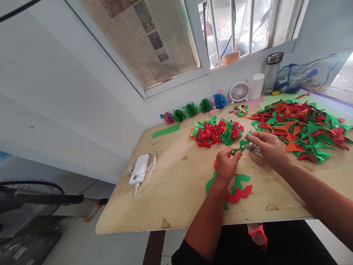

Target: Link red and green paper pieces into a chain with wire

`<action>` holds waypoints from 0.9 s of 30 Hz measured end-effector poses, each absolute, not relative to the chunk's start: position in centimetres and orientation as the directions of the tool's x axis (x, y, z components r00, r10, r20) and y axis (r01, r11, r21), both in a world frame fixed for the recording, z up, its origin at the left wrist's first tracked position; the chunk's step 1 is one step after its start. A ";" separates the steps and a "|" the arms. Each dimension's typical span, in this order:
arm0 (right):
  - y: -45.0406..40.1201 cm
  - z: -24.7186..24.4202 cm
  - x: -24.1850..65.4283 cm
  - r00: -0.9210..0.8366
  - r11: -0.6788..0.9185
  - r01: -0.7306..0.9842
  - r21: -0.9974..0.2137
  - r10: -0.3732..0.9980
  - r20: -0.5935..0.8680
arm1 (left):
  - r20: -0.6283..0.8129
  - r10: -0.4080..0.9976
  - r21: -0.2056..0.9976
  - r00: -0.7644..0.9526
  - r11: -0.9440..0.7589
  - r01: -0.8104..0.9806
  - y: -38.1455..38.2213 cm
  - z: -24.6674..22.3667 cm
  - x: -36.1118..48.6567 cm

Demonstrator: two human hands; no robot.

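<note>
A green cut paper piece [242, 144] with small white squares is stretched between my hands above the table. My left hand [226, 163] pinches its lower left end, and my right hand [266, 145] grips its upper right end. Metal scissors [254, 148] lie beside or under my right hand, partly hidden, near a round ring. Below my left hand, red paper cutouts [239, 194] and green paper cutouts [242, 179] rest on the wooden table [176, 184]. Just beyond my hands sits a heap of red and green cutouts [211, 133], some with white squares.
A large pile of paper scraps [298, 129] covers the right side. Along the wall stand folded paper ornaments [191, 109], a small fan [239, 92], a white cylinder [256, 86] and a glass bottle [272, 73]. A white power bank [139, 169] with a cable lies left.
</note>
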State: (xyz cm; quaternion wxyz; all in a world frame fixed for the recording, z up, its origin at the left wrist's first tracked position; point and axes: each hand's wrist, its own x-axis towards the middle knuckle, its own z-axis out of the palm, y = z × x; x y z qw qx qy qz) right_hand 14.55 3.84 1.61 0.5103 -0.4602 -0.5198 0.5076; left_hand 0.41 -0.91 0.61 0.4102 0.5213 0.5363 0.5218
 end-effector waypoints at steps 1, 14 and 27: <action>3.9 1.6 14.6 -0.057 0.060 -0.046 -0.997 0.996 0.063 | 0.121 0.985 0.983 -0.122 -0.102 0.152 -1.0 0.7 0.4; 3.1 2.9 14.4 -0.102 0.070 0.041 -0.997 0.993 0.065 | 0.177 0.973 0.979 -0.146 -0.159 0.127 -0.8 0.4 0.3; 4.1 1.6 14.6 -0.212 0.171 0.145 -0.975 0.968 0.138 | -0.012 0.962 0.979 -0.273 -0.043 -0.197 -0.3 0.8 0.5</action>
